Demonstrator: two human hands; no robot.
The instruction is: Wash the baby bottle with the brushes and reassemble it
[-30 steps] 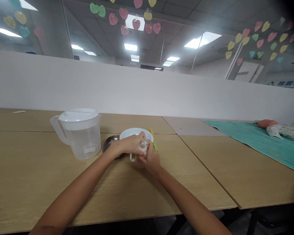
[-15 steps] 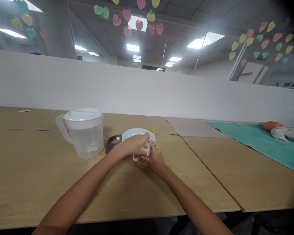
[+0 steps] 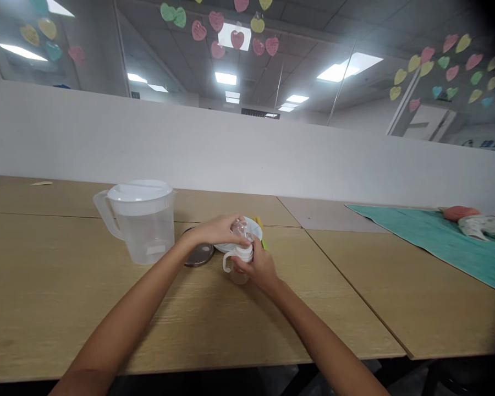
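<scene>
A baby bottle [image 3: 238,276] with a white collar and a curved white side handle stands upright near the middle of the table. My right hand [image 3: 263,266] is wrapped round its right side. Above the collar, my left hand [image 3: 219,230] grips a clear domed bottle cap [image 3: 240,225] between thumb and fingers. Whether the cap still touches the collar, I cannot tell. Just behind my hands lies a white bowl [image 3: 254,227], partly covered by them. A round metal dish [image 3: 200,255] sits under my left wrist.
To the left stands a clear plastic pitcher [image 3: 152,234] with a white lid and handle. Yellow and green items [image 3: 262,231] show beside the bowl. A teal cloth [image 3: 412,234] covers the right side, with a doll-like figure [image 3: 478,223] on it. A white wall [image 3: 214,148] borders the table.
My left hand has risen with the clear cap, exposing the white collar and handle. The metal dish has shifted slightly right and nearer. My right hand has stayed on the bottle.
</scene>
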